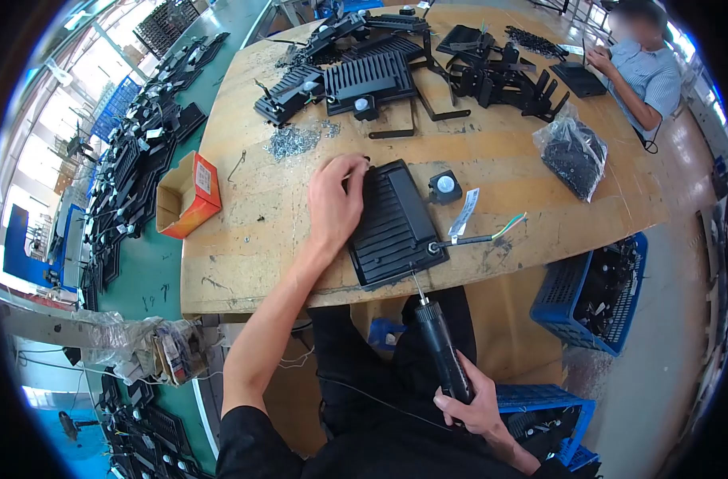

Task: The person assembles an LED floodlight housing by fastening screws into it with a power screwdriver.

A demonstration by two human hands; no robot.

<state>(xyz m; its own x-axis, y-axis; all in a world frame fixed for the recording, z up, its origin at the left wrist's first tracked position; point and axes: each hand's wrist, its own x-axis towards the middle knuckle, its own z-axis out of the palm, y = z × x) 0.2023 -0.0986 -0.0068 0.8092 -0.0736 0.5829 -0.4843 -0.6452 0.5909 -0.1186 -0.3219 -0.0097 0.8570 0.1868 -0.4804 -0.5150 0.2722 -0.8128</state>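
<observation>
Head view. Your left hand (pixel 337 203) bends over the far left corner of the finned black housing (pixel 392 227), presumably to steady it; whether its fingertips pinch anything small, you cannot tell. Your right hand (pixel 473 399) is wrapped around the electric screwdriver (pixel 442 343), bit pointing at the housing's near rim; contact is unclear. The housing lies at the near edge of the table (pixel 284 227), probably so the driver reaches it from your lap side. Its cable (pixel 469 241) runs off to the right, likely keeping the wires out of the way.

Count: one housing under hand, one driver, one small domed unit (pixel 444 187) just beyond the housing's right side. One orange box (pixel 200 199) at the table's left edge; one bag of black parts (pixel 575 156) towards the right edge. One heap of screws (pixel 293 140); individual pieces uncountable. Stacked housings (pixel 369 84) near the far edge: several, overlapping. Blue crates (pixel 557 295) below the near edge, right: at least two. One co-worker (pixel 650 76) at the far right corner.
</observation>
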